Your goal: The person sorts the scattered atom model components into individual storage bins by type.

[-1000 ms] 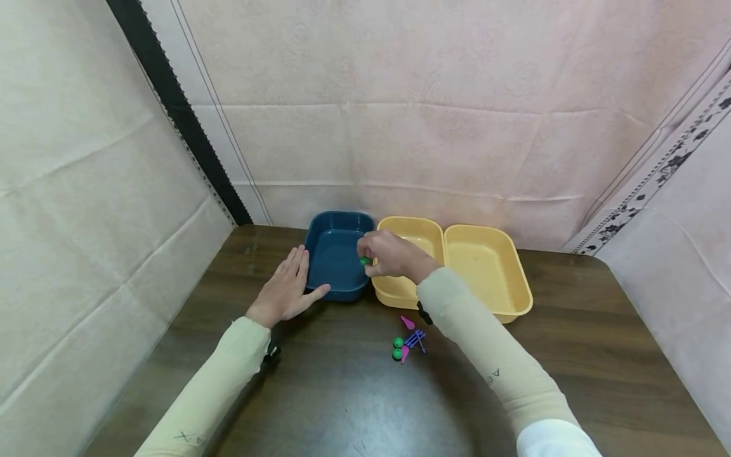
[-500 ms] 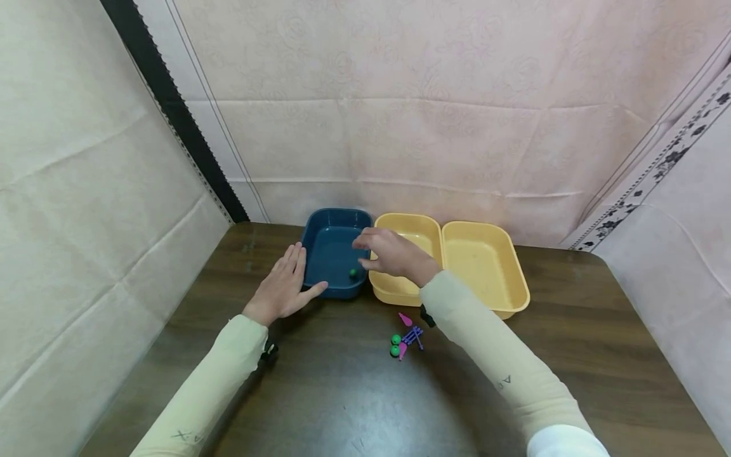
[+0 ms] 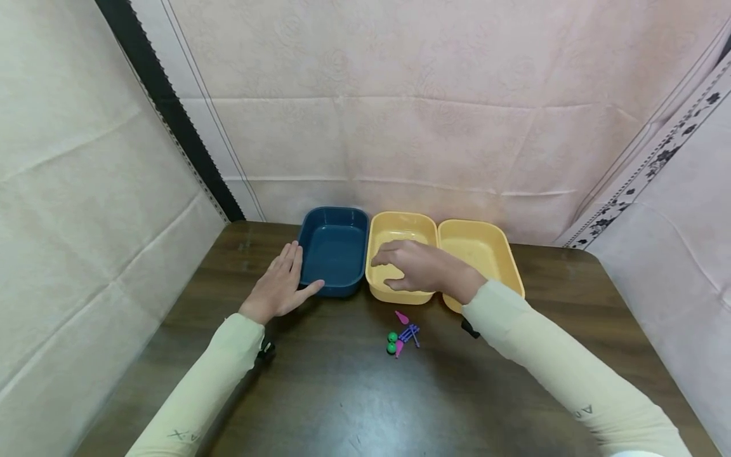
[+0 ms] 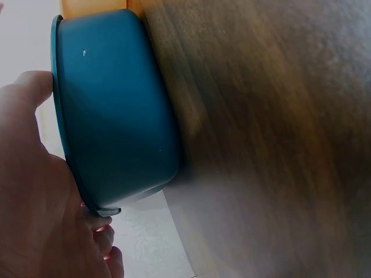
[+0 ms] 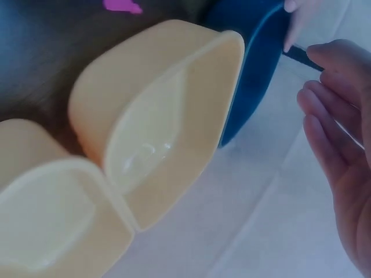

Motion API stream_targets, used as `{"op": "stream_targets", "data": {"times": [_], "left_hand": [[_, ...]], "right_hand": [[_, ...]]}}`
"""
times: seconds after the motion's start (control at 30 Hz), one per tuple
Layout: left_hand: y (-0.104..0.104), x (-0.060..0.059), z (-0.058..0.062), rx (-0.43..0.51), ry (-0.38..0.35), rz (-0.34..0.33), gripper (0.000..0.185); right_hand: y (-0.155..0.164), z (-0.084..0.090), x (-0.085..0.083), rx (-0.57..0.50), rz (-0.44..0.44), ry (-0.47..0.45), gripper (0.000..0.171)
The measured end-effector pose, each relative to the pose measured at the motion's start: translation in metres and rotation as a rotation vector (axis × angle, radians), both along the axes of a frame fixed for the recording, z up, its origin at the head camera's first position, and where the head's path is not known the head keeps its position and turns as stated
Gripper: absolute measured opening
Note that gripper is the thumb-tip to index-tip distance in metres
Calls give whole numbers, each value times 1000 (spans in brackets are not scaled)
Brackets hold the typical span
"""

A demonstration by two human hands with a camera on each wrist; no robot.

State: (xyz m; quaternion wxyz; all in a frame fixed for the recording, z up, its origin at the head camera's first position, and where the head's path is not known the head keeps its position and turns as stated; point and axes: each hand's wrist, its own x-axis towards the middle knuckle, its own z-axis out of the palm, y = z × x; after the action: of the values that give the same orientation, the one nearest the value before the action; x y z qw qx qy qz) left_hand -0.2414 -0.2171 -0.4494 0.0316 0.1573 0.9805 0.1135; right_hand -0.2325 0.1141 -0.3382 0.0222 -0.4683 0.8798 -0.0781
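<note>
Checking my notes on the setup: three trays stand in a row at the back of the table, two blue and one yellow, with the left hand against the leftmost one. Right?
Not quite: the head view shows one blue tray and two yellow trays. The left hand does rest against the leftmost, blue one.

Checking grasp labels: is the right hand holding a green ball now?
No; the right hand hovers with loose, empty fingers over the middle yellow plastic tray.

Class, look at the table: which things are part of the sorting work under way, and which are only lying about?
In the work: blue bin, steadied by left hand; small toy pieces; right hand, empty.

Lying about: two yellow bins; pink cloth backdrop.
</note>
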Motion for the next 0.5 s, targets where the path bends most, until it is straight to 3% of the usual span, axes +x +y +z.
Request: {"op": "stream_targets", "data": {"times": [0.27, 0.5], "left_hand": [[0, 2, 2, 4, 0, 3, 107], [1, 2, 2, 5, 4, 0, 107]], "right_hand": [[14, -4, 26, 68, 69, -6, 39], [14, -29, 40, 95, 146, -30, 32]]}}
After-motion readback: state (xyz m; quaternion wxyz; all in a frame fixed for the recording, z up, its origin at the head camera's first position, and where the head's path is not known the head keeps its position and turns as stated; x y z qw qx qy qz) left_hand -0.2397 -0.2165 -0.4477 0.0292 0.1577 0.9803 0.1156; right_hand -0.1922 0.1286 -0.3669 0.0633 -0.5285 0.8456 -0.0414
